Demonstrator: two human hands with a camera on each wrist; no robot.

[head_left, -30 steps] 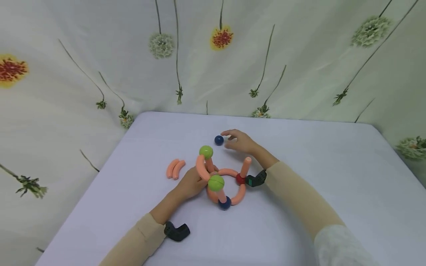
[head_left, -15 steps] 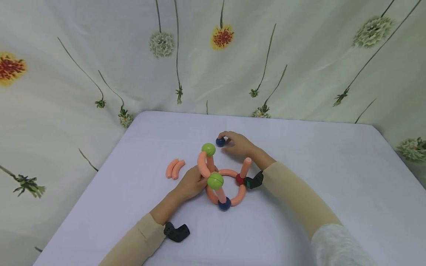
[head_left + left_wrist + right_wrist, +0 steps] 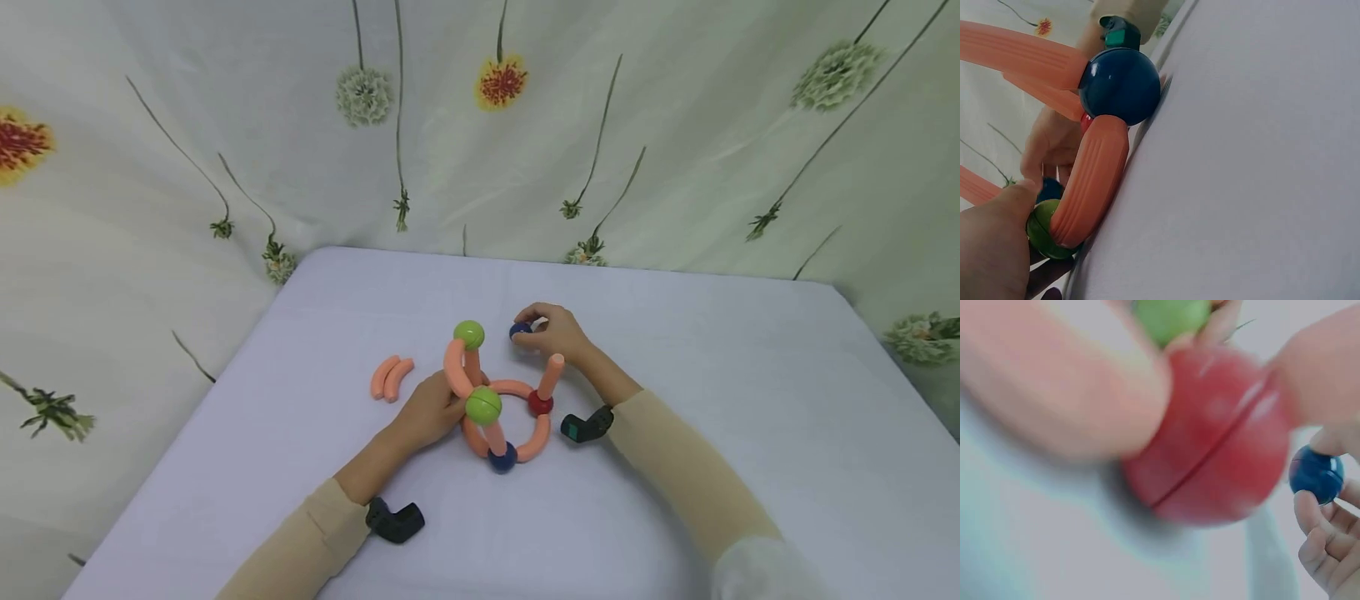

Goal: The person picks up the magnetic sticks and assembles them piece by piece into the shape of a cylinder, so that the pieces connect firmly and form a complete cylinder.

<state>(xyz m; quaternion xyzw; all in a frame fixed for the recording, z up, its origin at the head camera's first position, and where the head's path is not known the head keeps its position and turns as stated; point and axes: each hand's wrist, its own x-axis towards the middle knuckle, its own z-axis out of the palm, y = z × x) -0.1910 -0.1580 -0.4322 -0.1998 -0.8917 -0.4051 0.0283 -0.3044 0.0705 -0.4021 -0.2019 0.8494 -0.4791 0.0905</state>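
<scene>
My left hand [image 3: 429, 408] holds a green ball [image 3: 1047, 232] at the base of a toy built from balls and salmon-coloured rods. Its ring of curved rods [image 3: 542, 435] lies on the table, joined by a red ball [image 3: 540, 403] with an upright rod and a blue ball [image 3: 502, 457]. Two upright rods carry a near green ball [image 3: 483, 406] and a far green ball [image 3: 469, 334], bridged by a curved rod [image 3: 454, 368]. Behind the toy, my right hand [image 3: 561, 335] pinches a loose blue ball [image 3: 1317, 476] between thumb and fingers.
A pair of loose curved rods [image 3: 392, 378] lies left of the toy on the white table [image 3: 712, 375]. Behind the table hangs a flower-printed cloth [image 3: 675, 125]. A dark wrist device [image 3: 587, 425] on the right arm sits close beside the red ball.
The right hand has closed its fingers on the loose blue ball and brought it right and slightly nearer. My left hand stays at the toy's base.
</scene>
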